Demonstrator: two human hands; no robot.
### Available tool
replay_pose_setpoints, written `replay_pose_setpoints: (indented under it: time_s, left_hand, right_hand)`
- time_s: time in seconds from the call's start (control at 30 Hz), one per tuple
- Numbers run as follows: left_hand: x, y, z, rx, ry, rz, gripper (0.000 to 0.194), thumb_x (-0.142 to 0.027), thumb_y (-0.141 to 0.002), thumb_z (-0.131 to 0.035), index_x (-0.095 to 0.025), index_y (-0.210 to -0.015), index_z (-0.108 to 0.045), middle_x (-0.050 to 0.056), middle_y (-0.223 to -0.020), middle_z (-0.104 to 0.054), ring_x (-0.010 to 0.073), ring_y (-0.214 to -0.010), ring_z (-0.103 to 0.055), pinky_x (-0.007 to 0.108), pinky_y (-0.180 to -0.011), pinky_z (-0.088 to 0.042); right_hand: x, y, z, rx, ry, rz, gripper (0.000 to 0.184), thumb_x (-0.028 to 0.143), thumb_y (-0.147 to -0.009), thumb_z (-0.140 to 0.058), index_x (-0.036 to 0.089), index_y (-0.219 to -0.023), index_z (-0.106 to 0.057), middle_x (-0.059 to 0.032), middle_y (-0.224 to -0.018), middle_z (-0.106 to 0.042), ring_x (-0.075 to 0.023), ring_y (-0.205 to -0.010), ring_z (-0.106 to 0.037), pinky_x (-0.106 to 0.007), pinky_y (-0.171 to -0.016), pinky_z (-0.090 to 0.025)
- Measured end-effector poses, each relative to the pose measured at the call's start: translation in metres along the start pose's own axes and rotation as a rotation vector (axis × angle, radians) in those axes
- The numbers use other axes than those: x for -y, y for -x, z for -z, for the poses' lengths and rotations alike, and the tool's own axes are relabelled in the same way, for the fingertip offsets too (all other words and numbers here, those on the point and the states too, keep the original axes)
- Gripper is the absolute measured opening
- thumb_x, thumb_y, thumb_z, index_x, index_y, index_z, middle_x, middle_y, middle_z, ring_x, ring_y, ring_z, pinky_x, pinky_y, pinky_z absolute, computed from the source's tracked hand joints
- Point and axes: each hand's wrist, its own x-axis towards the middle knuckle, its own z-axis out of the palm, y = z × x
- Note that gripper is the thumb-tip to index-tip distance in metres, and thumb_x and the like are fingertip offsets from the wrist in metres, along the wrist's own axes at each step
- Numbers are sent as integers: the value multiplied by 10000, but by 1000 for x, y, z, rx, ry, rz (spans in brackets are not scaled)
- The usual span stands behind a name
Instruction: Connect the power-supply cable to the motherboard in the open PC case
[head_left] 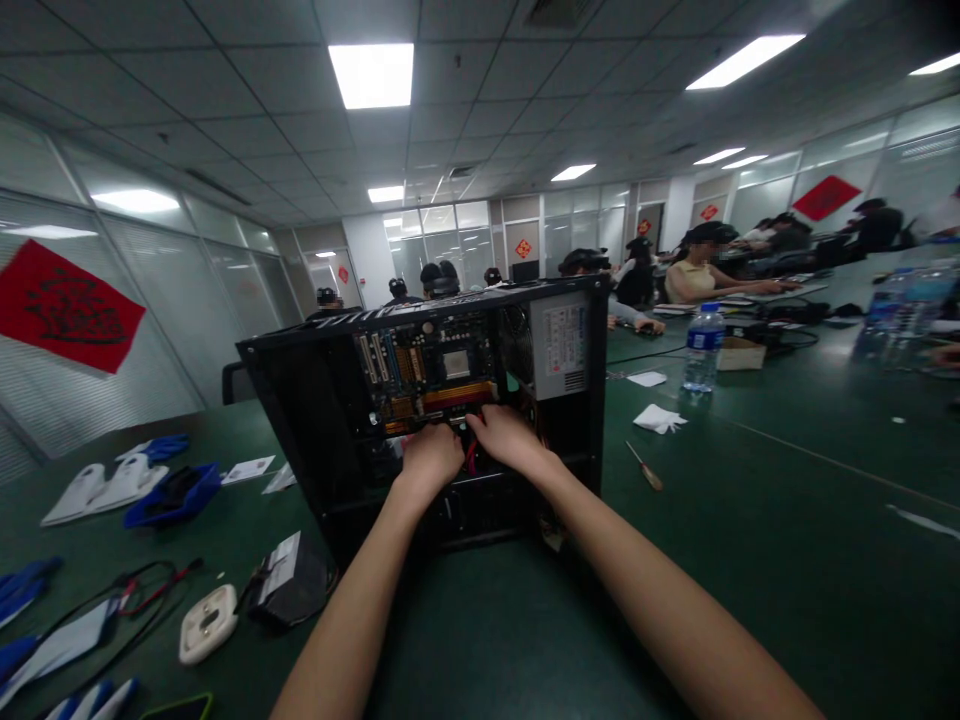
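Observation:
A black computer case (281, 400) stands open-sided on the table in front of me, with a motherboard (390, 372) inside. A square metal-topped chip (456, 364) and orange and yellow memory slots (457, 396) show on the board. Both hands reach into the case at the board's lower edge. My left hand (433, 452) is closed with curled fingers; whatever it grips is hidden. Close beside it, my right hand (507, 436) has its fingers bent and closed near red wires (472, 457); its hold is not clear. A grey power supply (561, 345) sits at the upper right of the case.
At left lie a blue tray (169, 508), a dark boxy part with a label (289, 585), a white square object (208, 624), cables and gloves. To the right are a screwdriver (645, 467), crumpled paper (660, 419) and a water bottle (703, 350). Other people sit farther back.

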Motion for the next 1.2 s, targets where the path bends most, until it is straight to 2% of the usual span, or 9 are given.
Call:
replay_pose_setpoints:
  time_s: [0.2, 0.37, 0.73, 0.87, 1.03, 1.2]
  left_hand:
    - [4, -11, -9, -46, -53, 8, 403, -322, -954, -422, -102, -1018, -753, 223, -992, -747, 322, -938, -730, 358, -765, -535]
    - [-2, -13, -7, -14, -69, 16, 396, -283, -953, -416, -89, -1031, -754, 229, -1022, -745, 341, -960, -729, 378, -774, -550]
    - [-2, -31, -8, -1, 50, 2, 376, -225, -967, -419, -69, -1002, -759, 233, -1008, -747, 292, -989, -722, 309, -825, -509]
    - [-6, -26, -12, -6, 70, 47, 366, -223, -969, -425, -68, -1006, -755, 234, -1009, -743, 297, -972, -723, 317, -803, -508]
    - [-2, -16, -12, -87, 135, 125, 373, -352, -963, -467, -116, -990, -753, 212, -1036, -743, 322, -996, -707, 345, -788, -502]
    - [21, -15, -13, 21, 252, 71, 396, -432, -947, -490, -153, -875, -762, 175, -994, -759, 286, -947, -703, 316, -753, -473]
  right_hand:
    - [-1, -3, -2, 25, -48, -12, 410, 409, -1020, -448, 111, -1011, -730, -171, -1042, -749, -269, -986, -707, -294, -735, -444]
    - [-3, -7, -5, 31, -90, -7, 412, 408, -1020, -450, 107, -998, -730, -177, -1033, -746, -261, -968, -702, -291, -741, -442]
    - [-5, -10, -6, 6, -118, -28, 415, 411, -1022, -433, 112, -962, -714, -182, -1003, -745, -273, -950, -701, -300, -691, -410]
    - [-6, -11, -10, 23, -126, -12, 405, 403, -1025, -428, 115, -971, -707, -189, -1023, -741, -274, -964, -699, -299, -707, -411]
    - [-5, -13, -16, 58, -153, -12, 390, 388, -1026, -426, 116, -982, -702, -207, -1054, -731, -292, -996, -692, -303, -735, -420]
    - [-6, -16, -17, 101, -313, -78, 321, 338, -1017, -473, 113, -916, -679, -219, -1064, -717, -297, -1045, -667, -311, -805, -419]
